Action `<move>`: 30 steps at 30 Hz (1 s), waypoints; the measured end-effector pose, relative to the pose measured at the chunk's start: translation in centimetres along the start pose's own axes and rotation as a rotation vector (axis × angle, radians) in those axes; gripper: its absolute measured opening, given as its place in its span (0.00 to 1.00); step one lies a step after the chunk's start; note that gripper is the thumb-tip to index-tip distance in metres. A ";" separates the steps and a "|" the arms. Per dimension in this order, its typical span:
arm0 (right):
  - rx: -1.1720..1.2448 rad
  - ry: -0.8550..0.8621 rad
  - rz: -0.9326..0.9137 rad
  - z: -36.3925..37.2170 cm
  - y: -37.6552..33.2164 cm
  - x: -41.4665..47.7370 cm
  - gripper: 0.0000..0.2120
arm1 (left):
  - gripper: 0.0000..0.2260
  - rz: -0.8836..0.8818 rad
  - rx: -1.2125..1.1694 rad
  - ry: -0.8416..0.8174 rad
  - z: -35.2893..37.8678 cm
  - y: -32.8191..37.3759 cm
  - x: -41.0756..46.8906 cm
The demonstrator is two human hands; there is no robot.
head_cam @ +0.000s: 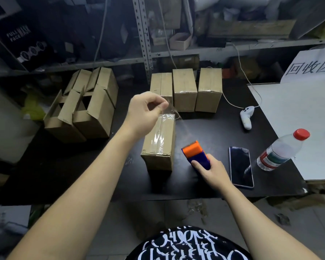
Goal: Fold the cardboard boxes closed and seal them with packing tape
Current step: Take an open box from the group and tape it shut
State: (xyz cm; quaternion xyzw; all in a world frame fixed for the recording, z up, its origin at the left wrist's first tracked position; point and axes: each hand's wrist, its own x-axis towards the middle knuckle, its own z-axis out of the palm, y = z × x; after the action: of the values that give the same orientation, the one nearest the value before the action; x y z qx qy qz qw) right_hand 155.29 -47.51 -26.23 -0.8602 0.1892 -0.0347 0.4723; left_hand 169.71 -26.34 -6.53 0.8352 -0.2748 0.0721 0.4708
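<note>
The left grip (145,109) pinches a clear tape strip (174,109) above the taped box (159,147); the right grip (212,170) is clamped on the tape dispenser (195,153) just beside it.

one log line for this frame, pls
left hand: pinches tape strip | right hand: grips tape dispenser | box: top seam taped

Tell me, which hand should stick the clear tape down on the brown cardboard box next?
Probably left. The left hand pinches the clear tape strip above the brown cardboard box; the right hand grips the orange and blue tape dispenser beside it.
</note>
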 end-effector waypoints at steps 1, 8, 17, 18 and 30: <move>0.007 -0.011 0.018 0.0 0.1 0.0 0.15 | 0.03 0.013 0.014 -0.015 0.0 -0.1 -0.2; 0.055 -0.006 0.160 0.5 -1.6 1.3 0.29 | 0.03 0.158 0.039 -0.070 0.2 -0.6 -0.6; 0.047 0.135 0.574 -0.1 -2.0 4.1 0.33 | 0.01 0.271 -0.190 -0.121 0.3 1.9 -2.1; -0.073 0.160 0.580 -0.3 -1.7 3.9 0.34 | 0.01 0.285 -0.212 -0.128 -0.3 2.3 -1.9; -0.588 0.095 0.193 2.8 -2.1 2.8 0.20 | 0.05 -0.023 -0.392 -0.158 -1.7 0.8 -3.1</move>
State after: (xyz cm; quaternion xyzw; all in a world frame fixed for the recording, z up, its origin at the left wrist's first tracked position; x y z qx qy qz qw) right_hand 159.17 -45.24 -26.35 -0.9353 0.2940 0.0263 0.1950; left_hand 166.93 -24.01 -6.14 0.7337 -0.3104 -0.0539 0.6021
